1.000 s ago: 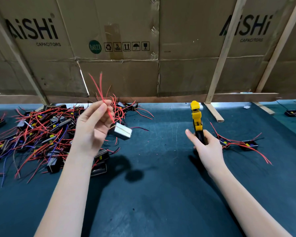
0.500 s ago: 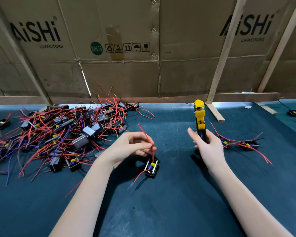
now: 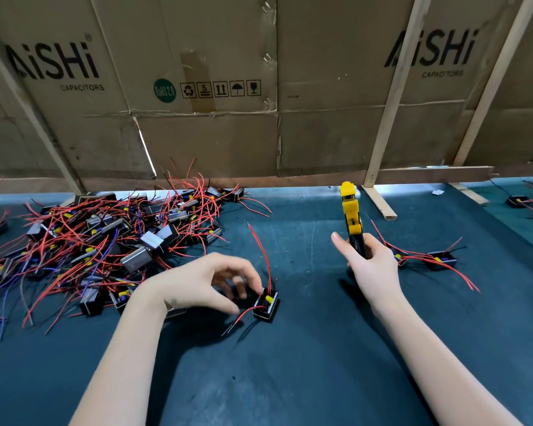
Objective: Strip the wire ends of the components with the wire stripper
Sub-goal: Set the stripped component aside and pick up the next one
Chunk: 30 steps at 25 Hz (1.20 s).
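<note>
Behind the bench (image 3: 305, 379) stands a wall of cardboard boxes (image 3: 197, 87) printed with AiSHi Capacitors, braced by a few wooden slats (image 3: 391, 96). Bench top is a dark teal mat, pretty big. Over on the left sits a huge pile (image 3: 105, 241) of little black components, all tangled up in red and blue wires. Two more components (image 3: 437, 259) lie on the right, just past the right hand, red wires trailing off them.

Left hand (image 3: 203, 284) hangs low over the mat, fingers curled, fingertips touching one component (image 3: 266, 304) that sits on the bench near the middle. Can't really tell if it's actually pinching it. One red wire (image 3: 260, 253) sticks up from that component, another runs out toward the front.

Right hand (image 3: 370, 265) grips the yellow and black stripper (image 3: 351, 216) by its handles, nose pointing up and away, index finger stuck out straight on the left side.
</note>
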{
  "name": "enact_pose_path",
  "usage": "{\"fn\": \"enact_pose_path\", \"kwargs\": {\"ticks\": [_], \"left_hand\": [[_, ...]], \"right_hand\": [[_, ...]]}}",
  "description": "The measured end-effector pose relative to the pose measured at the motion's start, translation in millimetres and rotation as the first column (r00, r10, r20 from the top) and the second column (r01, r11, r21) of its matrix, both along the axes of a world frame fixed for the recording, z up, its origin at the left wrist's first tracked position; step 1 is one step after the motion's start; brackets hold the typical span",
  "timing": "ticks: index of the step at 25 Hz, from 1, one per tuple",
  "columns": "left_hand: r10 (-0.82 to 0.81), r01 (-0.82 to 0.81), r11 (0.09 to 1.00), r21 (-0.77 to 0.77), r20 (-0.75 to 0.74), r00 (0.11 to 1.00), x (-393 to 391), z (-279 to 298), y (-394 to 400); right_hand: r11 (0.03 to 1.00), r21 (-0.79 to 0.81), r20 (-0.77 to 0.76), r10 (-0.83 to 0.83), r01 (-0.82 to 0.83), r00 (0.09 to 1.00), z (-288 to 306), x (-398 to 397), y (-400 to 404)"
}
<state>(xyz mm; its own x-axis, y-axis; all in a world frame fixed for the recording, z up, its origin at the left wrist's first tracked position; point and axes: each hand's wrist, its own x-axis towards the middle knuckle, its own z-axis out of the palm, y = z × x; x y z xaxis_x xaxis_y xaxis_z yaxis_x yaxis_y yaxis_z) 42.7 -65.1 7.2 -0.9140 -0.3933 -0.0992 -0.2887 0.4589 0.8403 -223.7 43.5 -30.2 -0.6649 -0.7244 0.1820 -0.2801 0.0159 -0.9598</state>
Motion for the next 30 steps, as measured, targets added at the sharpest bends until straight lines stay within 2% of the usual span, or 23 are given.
{"fn": "enact_pose_path", "kwargs": {"ticks": [2,5,7,9,10,11,15,17,20,22,26,28,30], "left_hand": [[-0.068,0.073,0.995,-0.062,0.075,0.995,-9.0,-1.1,7.2],[0.058,-0.057,0.961,-0.270,-0.005,0.998,-26.9,-4.3,13.1],[0.160,-0.154,0.860,-0.487,-0.029,0.987,-35.0,-4.4,16.3],[0.227,-0.160,0.669,-0.726,-0.006,0.974,-44.9,-4.5,25.3],[0.220,-0.139,0.605,-0.784,-0.004,0.975,-49.9,-6.7,30.2],[0.193,-0.112,0.597,-0.794,0.007,0.981,-53.2,-7.9,34.5],[0.116,-0.059,0.819,-0.571,0.064,0.991,-45.5,-0.8,32.1],[0.147,-0.098,0.828,-0.551,0.046,0.988,-42.1,0.0,26.9],[0.286,-0.176,0.733,-0.657,0.063,0.956,-47.8,-5.5,27.3],[0.364,-0.236,0.698,-0.676,0.051,0.930,-52.2,-10.0,28.9],[0.354,-0.360,0.800,-0.480,-0.108,0.929,-58.7,-16.1,27.2],[0.296,-0.307,0.878,-0.366,-0.089,0.951,-57.9,-16.6,25.8],[0.211,-0.217,0.960,-0.177,-0.056,0.976,-52.7,-15.5,23.1]], "right_hand": [[1.000,0.006,-0.001,-0.001,0.001,1.000,0.9,-0.7,0.8],[1.000,0.002,0.000,-0.001,0.001,1.000,2.0,0.9,0.8],[1.000,-0.004,0.000,-0.001,0.001,1.000,2.5,2.5,0.8],[1.000,-0.005,-0.007,-0.003,0.003,1.000,3.3,3.2,1.2],[1.000,-0.005,-0.011,-0.005,0.005,1.000,3.7,3.2,1.5],[1.000,-0.007,-0.012,-0.005,0.005,1.000,4.0,3.0,1.5],[1.000,-0.007,-0.007,0.001,-0.001,1.000,5.3,3.5,0.7],[1.000,-0.011,-0.001,-0.003,0.003,1.000,4.7,2.3,0.1],[1.000,-0.012,-0.022,-0.010,0.010,1.000,3.0,0.1,-0.5],[1.000,-0.027,-0.059,-0.013,0.012,0.998,0.6,-1.8,-1.1],[0.999,-0.008,-0.228,-0.034,0.033,0.973,-4.4,-9.7,-2.6],[0.999,0.001,-0.287,-0.043,0.045,0.957,-7.1,-13.3,-3.2],[0.998,0.013,-0.326,-0.047,0.054,0.944,-9.2,-14.8,-3.8]]}}
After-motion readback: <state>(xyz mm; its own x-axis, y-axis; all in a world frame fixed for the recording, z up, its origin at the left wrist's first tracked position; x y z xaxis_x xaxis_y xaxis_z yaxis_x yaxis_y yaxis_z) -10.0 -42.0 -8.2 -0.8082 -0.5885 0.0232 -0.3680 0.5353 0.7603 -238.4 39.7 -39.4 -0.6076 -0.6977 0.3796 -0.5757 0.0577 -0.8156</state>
